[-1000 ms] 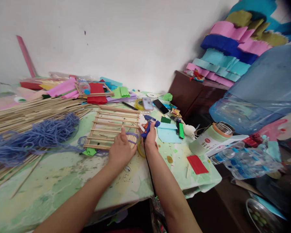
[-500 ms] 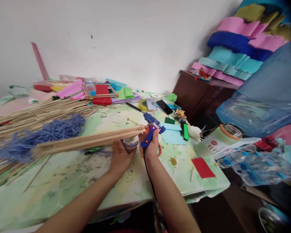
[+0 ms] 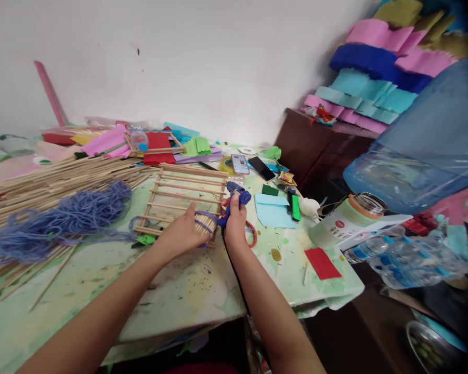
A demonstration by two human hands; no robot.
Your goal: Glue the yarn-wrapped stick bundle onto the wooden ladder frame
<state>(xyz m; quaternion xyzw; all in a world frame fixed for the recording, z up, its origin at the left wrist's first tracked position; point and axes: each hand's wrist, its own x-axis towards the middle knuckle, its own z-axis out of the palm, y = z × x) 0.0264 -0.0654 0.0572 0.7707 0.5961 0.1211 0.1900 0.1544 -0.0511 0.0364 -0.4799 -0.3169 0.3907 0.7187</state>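
Observation:
My left hand [image 3: 183, 228] is closed on the near side of a wooden stick frame [image 3: 189, 185], a lattice of thin parallel sticks turned with its open face toward me. Lilac yarn [image 3: 205, 214] is wrapped around a woven patch of sticks by my fingers, and a strand runs left toward a loose yarn pile [image 3: 89, 210]. In my right hand [image 3: 236, 223] is a blue hot glue gun [image 3: 238, 193], close to the frame's right side; its nozzle is hard to make out. A black cord hangs from it toward the table edge.
Bundled wooden sticks [image 3: 62, 179] cover the table's left. Two phones, one black [image 3: 262, 169], lie at the back near coloured paper. A roll of red tape [image 3: 251, 234], a red paper piece [image 3: 322, 263] and a green flask [image 3: 345, 221] stand or lie rightward.
The stick frame has turned from nearly edge-on to showing its lattice face. My left hand has tilted with it and moved slightly left and up. The glue gun has shifted slightly left.

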